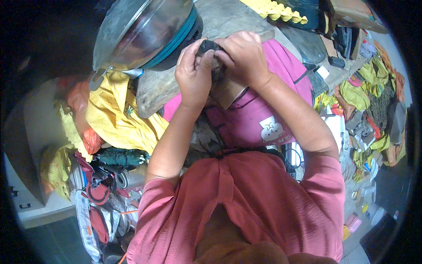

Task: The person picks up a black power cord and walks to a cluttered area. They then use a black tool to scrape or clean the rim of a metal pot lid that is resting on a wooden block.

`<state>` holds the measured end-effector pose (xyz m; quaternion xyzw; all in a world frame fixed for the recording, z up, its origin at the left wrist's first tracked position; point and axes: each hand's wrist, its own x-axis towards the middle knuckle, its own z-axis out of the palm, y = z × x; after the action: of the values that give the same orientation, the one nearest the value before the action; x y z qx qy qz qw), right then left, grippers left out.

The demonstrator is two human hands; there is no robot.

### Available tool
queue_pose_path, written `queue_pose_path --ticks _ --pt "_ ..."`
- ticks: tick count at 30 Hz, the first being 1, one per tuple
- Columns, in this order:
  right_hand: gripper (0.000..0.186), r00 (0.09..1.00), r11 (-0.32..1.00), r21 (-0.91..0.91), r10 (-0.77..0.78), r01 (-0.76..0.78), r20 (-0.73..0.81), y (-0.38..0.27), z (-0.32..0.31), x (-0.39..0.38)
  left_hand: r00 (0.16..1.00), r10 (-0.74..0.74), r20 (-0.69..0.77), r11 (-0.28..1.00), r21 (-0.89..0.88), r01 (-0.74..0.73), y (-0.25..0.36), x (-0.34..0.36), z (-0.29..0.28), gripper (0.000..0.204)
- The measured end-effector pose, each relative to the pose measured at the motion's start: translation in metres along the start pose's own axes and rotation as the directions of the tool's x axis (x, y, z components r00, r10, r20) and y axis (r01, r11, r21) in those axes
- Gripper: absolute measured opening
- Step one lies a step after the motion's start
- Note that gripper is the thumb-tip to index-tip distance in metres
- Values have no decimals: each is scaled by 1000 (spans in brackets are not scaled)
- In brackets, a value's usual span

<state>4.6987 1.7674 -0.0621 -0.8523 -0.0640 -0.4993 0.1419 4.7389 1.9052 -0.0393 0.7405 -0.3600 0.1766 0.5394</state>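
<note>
A small dark, blocky object [208, 45] is held up between my two hands; its exact kind cannot be made out. My left hand [194, 74] grips it from the left, thumb and fingers closed around its side. From the right, my right hand [246, 56] pinches it with bent fingers. Beneath the hands lies a pink cloth item [246, 116] with a white cat figure, partly hidden by my arms. A brownish flat piece [228, 93] shows just below the hands. Behind them is a worn grey board [233, 20].
A large metal basin [132, 35] tilts on its side at the upper left, above yellow cloth [118, 114]. A yellow egg tray [281, 12] and a cardboard box [356, 13] are at the far right. Bags and scraps [365, 92] pile up along the right.
</note>
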Motion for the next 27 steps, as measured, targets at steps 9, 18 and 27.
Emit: queue_pose_path --ticks 9,18,27 --pt "15 947 970 -243 76 2 313 24 -7 27 979 -195 -58 976 91 200 -30 -20 -80 18" --pt "14 936 995 -95 46 -13 349 21 9 30 948 -275 -163 948 118 295 -89 -13 -106 32" --pt "18 863 993 -39 117 -113 491 21 21 40 931 -334 -150 927 128 353 -90 -12 -101 51"
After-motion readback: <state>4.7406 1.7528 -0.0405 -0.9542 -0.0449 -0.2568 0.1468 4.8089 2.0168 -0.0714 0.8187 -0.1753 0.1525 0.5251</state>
